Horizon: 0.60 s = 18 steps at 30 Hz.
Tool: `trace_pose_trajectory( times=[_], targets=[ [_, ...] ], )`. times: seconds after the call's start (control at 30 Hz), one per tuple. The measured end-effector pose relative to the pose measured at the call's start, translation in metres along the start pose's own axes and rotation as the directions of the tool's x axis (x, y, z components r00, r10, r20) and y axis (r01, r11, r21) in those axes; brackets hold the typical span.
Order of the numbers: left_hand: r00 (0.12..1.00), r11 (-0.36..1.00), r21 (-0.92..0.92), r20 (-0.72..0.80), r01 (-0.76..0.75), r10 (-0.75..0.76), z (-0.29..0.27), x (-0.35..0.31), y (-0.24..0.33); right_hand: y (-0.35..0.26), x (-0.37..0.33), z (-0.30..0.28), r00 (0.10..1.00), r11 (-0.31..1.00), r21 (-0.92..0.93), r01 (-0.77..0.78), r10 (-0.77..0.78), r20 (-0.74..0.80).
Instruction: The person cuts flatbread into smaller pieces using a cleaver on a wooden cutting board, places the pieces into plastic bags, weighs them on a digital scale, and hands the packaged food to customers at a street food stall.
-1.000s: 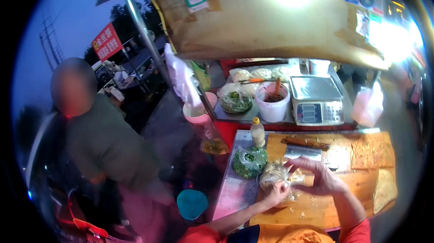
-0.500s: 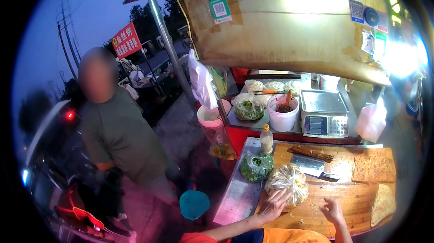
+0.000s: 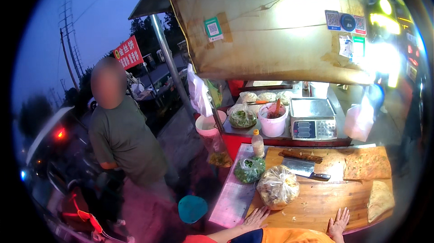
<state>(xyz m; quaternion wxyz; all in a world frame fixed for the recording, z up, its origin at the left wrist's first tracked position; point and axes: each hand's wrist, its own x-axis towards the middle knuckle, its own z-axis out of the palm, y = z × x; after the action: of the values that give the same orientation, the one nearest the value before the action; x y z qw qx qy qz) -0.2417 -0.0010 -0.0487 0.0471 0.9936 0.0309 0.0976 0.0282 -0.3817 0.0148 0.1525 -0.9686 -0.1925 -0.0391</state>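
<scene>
My left hand point(image 3: 257, 218) rests on the near left edge of the wooden board point(image 3: 312, 198), fingers stretched out and holding nothing. Just beyond it sits a clear plastic bag point(image 3: 278, 186) of pale food, gathered at the top. My right hand point(image 3: 338, 221) lies flat on the board's near right edge, fingers spread. A cleaver point(image 3: 300, 167) with a black handle lies across the board behind the bag, and a brown rolling pin point(image 3: 302, 156) lies beyond it. To the right are a square flatbread point(image 3: 367, 164) and a folded flatbread piece point(image 3: 380, 200).
Left of the food bag stand a bag of chopped greens point(image 3: 249, 169) and a yellow-capped bottle point(image 3: 257, 143). Behind, a white bucket point(image 3: 273, 123) and a scale point(image 3: 313, 121) share a counter. A person point(image 3: 126, 139) stands at left, near a teal stool point(image 3: 192, 209).
My left hand has let go of the food bag and come down onto the board's near edge. My right hand has lowered and opened flat on the board. The view has shifted slightly.
</scene>
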Motion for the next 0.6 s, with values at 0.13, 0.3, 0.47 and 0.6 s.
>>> trace_pose_trajectory(
  times=[0.13,0.3,0.47,0.6],
  targets=[
    [0.998,0.999,-0.027,0.060,0.028,-0.026,0.004,0.000,0.002,0.002,-0.004,0.003,0.999,1.000,0.000,0.014,-0.014,-0.038],
    [0.966,0.995,0.056,0.240,0.083,-0.094,-0.016,0.011,0.016,0.007,-0.007,0.000,0.997,0.999,0.001,0.035,-0.035,-0.063],
    [0.957,0.993,0.100,0.277,0.066,-0.091,-0.016,0.006,0.014,0.005,-0.009,0.001,0.994,0.997,0.008,0.077,-0.076,-0.078],
    [0.949,0.991,0.114,0.300,0.066,-0.098,-0.016,0.013,0.016,0.010,-0.013,-0.002,0.991,0.996,0.010,0.088,-0.086,-0.105]
  ],
)
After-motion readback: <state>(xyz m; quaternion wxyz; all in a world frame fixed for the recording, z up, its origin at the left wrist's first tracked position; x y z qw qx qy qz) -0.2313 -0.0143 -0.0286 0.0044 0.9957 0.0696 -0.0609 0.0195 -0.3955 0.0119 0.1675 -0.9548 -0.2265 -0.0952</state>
